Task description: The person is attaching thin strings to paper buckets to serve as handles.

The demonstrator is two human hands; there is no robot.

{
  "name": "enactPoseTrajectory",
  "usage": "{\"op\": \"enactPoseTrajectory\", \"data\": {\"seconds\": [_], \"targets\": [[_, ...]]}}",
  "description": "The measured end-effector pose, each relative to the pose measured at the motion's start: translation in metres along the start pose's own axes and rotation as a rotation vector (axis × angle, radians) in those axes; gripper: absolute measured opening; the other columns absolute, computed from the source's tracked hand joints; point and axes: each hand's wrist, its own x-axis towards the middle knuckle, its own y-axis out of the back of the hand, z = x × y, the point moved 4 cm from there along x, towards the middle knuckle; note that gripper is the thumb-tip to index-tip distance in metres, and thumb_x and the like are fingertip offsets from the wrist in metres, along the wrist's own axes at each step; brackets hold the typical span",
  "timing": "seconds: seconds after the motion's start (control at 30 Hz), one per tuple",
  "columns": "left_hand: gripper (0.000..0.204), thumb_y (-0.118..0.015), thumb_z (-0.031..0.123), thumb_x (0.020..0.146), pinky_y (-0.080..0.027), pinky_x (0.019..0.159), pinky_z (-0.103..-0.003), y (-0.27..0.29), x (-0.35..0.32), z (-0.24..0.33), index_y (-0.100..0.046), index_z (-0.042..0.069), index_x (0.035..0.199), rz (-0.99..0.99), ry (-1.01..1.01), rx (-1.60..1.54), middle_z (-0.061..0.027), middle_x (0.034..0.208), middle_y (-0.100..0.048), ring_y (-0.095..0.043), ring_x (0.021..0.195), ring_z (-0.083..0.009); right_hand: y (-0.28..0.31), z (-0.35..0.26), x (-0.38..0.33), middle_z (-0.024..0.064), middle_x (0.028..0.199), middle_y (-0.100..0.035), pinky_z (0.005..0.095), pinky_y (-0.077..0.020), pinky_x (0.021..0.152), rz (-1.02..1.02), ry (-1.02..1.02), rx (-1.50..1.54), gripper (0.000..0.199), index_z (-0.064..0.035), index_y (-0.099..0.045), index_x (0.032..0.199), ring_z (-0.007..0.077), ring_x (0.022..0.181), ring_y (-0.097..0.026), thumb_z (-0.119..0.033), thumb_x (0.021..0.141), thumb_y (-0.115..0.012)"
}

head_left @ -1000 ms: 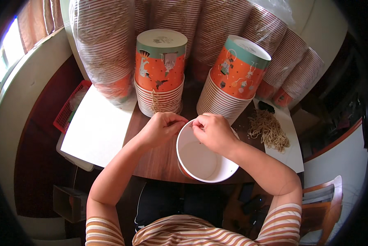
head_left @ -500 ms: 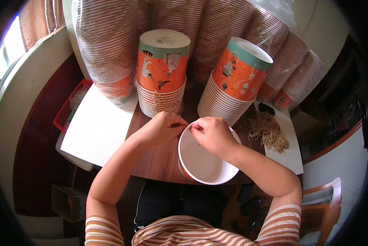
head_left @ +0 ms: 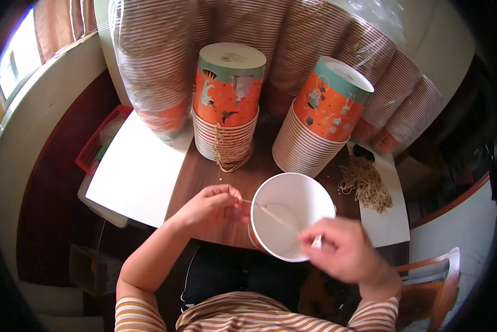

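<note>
A white-lined paper bucket (head_left: 310, 202) tilts with its mouth toward me at the table's front edge. A thin pale string (head_left: 276, 215) runs through its left wall just below the rim and stretches across the mouth. Outside that wall my left hand (head_left: 215, 209) pinches the string close to the rim. At the bucket's lower right my right hand (head_left: 342, 248), smeared by motion, is closed on the string's other end; its fingertips are partly blurred. Only a sliver of the bucket's orange outside shows at the left.
Behind the bucket stand two upside-down stacks of orange and green buckets, a left stack (head_left: 230, 94) with tan strings (head_left: 230, 152) hanging on it and a right stack (head_left: 328, 110). A string bundle (head_left: 367, 185) lies at the right. Plastic-wrapped bucket stacks (head_left: 154, 61) line the back.
My right hand has moved from the rim down to the right, drawing the string across the bucket's mouth. My left hand has shifted slightly down and left. The bucket sits slightly farther right.
</note>
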Motion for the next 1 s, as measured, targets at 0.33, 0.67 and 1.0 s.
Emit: {"op": "enactPoseTrajectory", "data": {"seconds": [0.33, 0.67, 1.0], "targets": [[0.012, -0.046, 0.012, 0.094, -0.044, 0.095, -0.041, -0.029, -0.044, -0.053, -0.056, 0.005, 0.09, -0.131, -0.15, -0.335, -0.0159, 0.109, -0.062, -0.059, 0.105, -0.0269, -0.088, 0.048, -0.024, 0.0121, 0.086, -0.065, 0.0266, -0.0503, 0.063, 0.172, 0.167, 0.107, 0.015, 0.0, -0.066, 0.093, 0.0191, 0.071, -0.064, 0.002, 0.078, -0.065], [0.006, -0.049, 0.006, 0.093, -0.047, 0.079, -0.028, -0.035, -0.041, -0.072, -0.052, 0.002, 0.095, 0.007, -0.41, 0.055, -0.0053, 0.09, -0.06, -0.059, 0.085, -0.0122, -0.096, 0.066, -0.022, 0.0086, 0.081, -0.064, 0.0264, -0.0485, 0.067, 0.337, 0.112, 0.158, 0.005, 0.0, -0.065, 0.081, 0.0167, 0.075, -0.062, -0.004, 0.079, -0.067], [0.012, -0.057, -0.004, 0.079, -0.042, 0.053, -0.022, -0.055, -0.059, -0.052, -0.055, 0.0, 0.09, 0.292, -0.737, 0.95, -0.0072, 0.078, -0.057, -0.053, 0.059, -0.0108, -0.106, 0.064, -0.009, 0.0083, 0.082, -0.064, 0.0234, -0.0519, 0.063, 0.406, 0.054, 0.205, 0.009, 0.0029, -0.062, 0.086, 0.0118, 0.07, -0.064, -0.002, 0.08, -0.067]]}}
